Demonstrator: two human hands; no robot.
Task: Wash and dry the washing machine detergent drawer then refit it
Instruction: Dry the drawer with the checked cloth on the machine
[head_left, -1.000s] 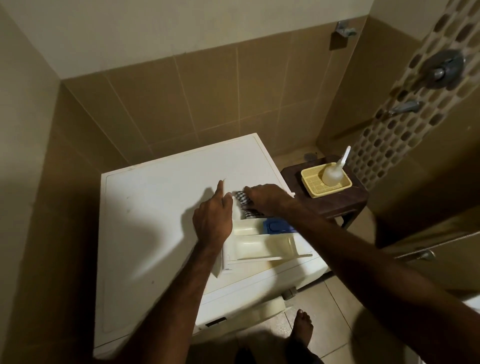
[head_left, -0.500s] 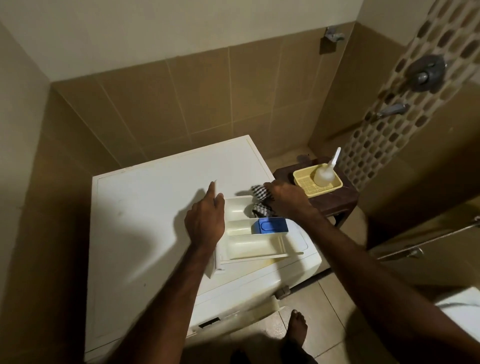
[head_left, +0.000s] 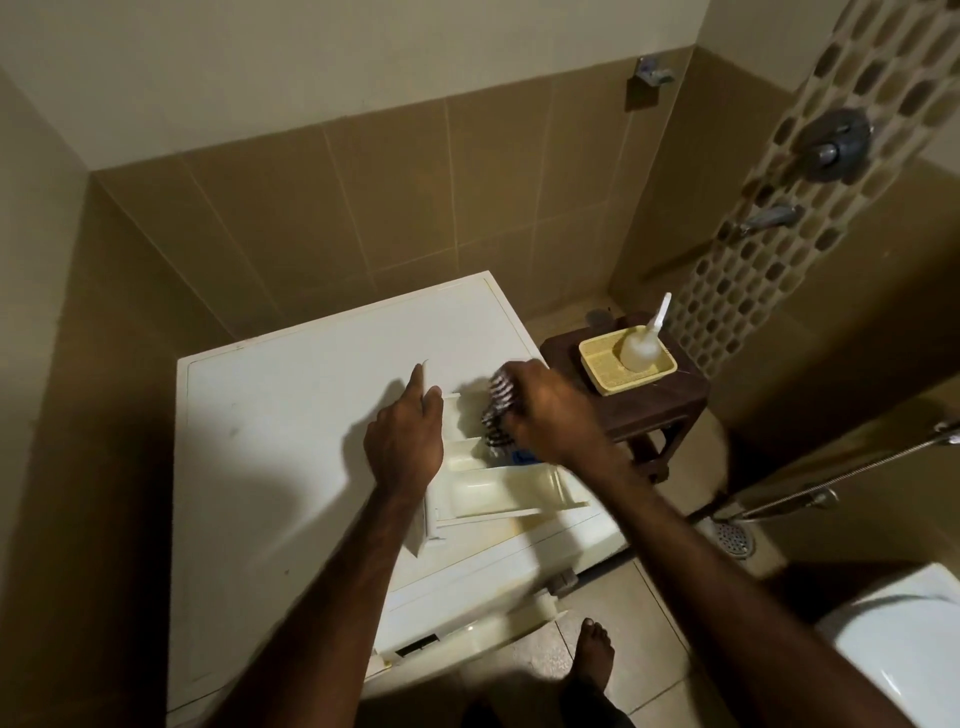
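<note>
Item: bare foot (head_left: 592, 649), nearest the camera, standing on the tiled floor (head_left: 644, 613) beside the washing machine (head_left: 291, 447). Risk: a wet floor is likely here, given the floor drain (head_left: 733, 539) close by; a slip while leaning in is possible.

Item: drawer (head_left: 498, 486), cream plastic, lying on top of the washing machine near its right front corner, with one end reaching close to the edge. Not yet refitted. Risk: the wiping strokes are pushing on it, so it could be sliding toward the edge and dropping to the floor, where a plastic wall might crack.

Item: left hand (head_left: 404, 441), lying along the drawer's left side, fingers straight and together, forefinger pointing away. It appears to be steadying by pressure alone, not by a grip. Risk: a firm stroke from the other hand could be shifting the drawer out from under it.

Item: right hand (head_left: 550, 410), fingers curled tight round a checked cloth (head_left: 500, 410), working it into the far compartments. Blurred, so exact contact cannot be told. Risk: the blue insert (head_left: 523, 457), half hidden beneath the wrist, could be catching the cloth and popping loose; corners left damp would be going back into the machine.

Item: dark wooden stool (head_left: 670, 400), just right of the machine, carrying a yellow tray (head_left: 602, 366) with a bottle (head_left: 640, 351) standing in it. Risk: the right elbow swinging outward could be knocking the bottle over.
</note>
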